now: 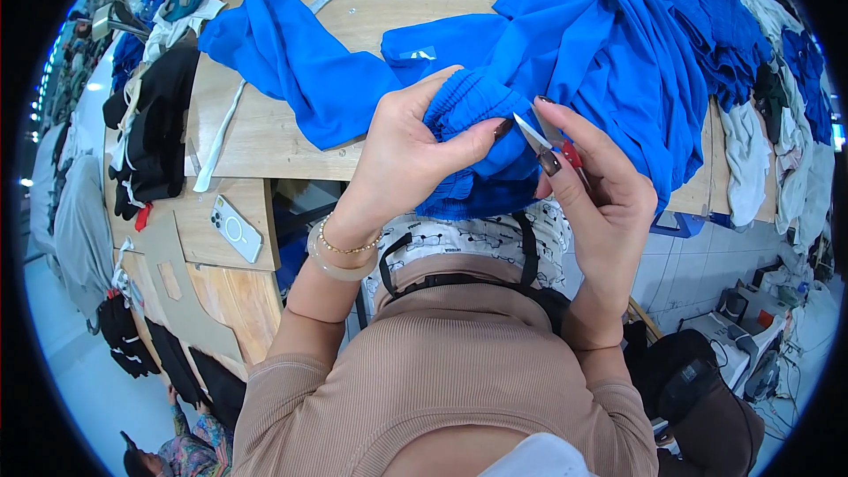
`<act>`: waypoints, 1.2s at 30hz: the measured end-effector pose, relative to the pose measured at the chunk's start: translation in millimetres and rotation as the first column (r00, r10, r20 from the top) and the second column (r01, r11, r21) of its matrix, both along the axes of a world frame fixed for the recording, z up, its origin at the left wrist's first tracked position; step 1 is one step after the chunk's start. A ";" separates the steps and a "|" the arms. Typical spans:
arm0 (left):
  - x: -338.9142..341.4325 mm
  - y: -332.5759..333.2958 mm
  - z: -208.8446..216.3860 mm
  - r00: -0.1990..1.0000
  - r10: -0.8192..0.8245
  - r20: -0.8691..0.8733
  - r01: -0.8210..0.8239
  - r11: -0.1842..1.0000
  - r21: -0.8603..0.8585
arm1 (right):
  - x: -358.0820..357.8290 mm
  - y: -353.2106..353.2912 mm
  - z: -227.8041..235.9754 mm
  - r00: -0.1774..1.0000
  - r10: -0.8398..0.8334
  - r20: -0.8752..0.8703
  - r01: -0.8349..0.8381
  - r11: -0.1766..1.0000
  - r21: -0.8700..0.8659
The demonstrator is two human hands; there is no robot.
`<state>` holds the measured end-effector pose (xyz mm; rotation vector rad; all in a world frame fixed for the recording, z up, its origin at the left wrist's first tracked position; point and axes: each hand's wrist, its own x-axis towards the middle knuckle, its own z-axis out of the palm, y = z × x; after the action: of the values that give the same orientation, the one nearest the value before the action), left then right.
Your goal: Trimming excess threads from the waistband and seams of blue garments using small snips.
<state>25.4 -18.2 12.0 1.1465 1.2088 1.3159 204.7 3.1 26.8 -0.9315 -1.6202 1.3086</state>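
Blue trousers (609,62) lie spread over the table's near edge, one leg (309,79) stretching to the left. My left hand (411,146) is closed on their gathered elastic waistband (477,97), the thumb pressed on top of the cloth. In my right hand (601,181) are small thread snips (570,155) with a red part and pale pointed blades. The blades point up and left, close beside the waistband and near my left thumb. Whether they touch the cloth I cannot tell.
The wooden table (265,132) carries a white strip (219,137), black garments (163,124) and a phone (236,228) to the left. A cardboard pattern (181,274) lies below them. White garments (746,159) hang at the right. A person (181,442) is at the lower left.
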 end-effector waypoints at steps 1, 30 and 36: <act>0.2 0.2 -1.1 1.000 0.001 -0.004 -0.001 1.000 0.014 | -0.4 0.3 -0.4 1.000 -0.003 0.003 0.003 1.000 0.011; -1.1 3.0 -3.4 0.964 -0.020 0.265 0.040 0.997 -0.070 | -7.6 4.5 -23.2 0.992 -0.036 -0.124 0.059 0.981 0.186; 1.2 3.8 -3.6 0.977 0.008 0.215 0.000 0.999 -0.034 | -7.5 4.9 -18.7 0.993 -0.053 -0.104 0.070 0.983 0.172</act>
<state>26.6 -14.4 8.4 0.9514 1.0709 1.3792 197.2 8.0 8.1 -0.7909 -1.5884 1.1322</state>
